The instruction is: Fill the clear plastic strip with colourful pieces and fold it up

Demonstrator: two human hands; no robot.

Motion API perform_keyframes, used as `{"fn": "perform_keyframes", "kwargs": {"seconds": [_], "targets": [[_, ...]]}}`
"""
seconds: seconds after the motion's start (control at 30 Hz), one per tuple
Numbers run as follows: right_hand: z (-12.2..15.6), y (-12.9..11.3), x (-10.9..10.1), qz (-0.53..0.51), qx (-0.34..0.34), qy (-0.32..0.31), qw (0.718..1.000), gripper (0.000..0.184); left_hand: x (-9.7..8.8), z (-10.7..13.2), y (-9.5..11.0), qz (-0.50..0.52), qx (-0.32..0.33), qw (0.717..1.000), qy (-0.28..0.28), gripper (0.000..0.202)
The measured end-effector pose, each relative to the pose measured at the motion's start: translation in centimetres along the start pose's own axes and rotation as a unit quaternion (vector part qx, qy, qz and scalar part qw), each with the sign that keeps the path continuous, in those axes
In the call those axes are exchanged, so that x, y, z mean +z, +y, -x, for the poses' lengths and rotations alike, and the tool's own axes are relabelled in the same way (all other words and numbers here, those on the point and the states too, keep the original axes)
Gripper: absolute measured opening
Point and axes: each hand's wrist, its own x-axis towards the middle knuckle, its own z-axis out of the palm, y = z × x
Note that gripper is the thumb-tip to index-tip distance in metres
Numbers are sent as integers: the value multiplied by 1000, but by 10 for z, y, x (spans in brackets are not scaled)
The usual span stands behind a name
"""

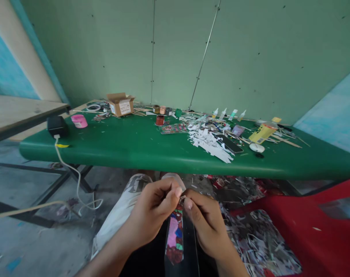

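My left hand and my right hand meet above my lap, thumbs and fingers pinched close together. Between the fingertips shows a small pale piece, too small to name, nearest the right thumb. Whether the left fingers also hold it is hard to see. Just below the hands lies a narrow strip painted in pink, dark red, blue and green patches. It rests on a long black flat piece that slants down towards me; its top end is hidden behind the hands.
A green-covered table stands ahead, with white paper scraps, a phone, paint jars, a cardboard box, a yellow can and a black adapter. At right is a red chair; scraps litter the floor.
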Motion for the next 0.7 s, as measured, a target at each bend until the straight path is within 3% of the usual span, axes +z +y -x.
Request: {"fn": "perform_keyframes", "kwargs": {"seconds": [0.4,0.7], "targets": [[0,2,-2,10,-19,-12,1000,34,4,2,1,41,-50,998,12,39],[1,2,-3,3,-10,-12,1000,35,1,3,1,6,-60,998,-26,34]]}}
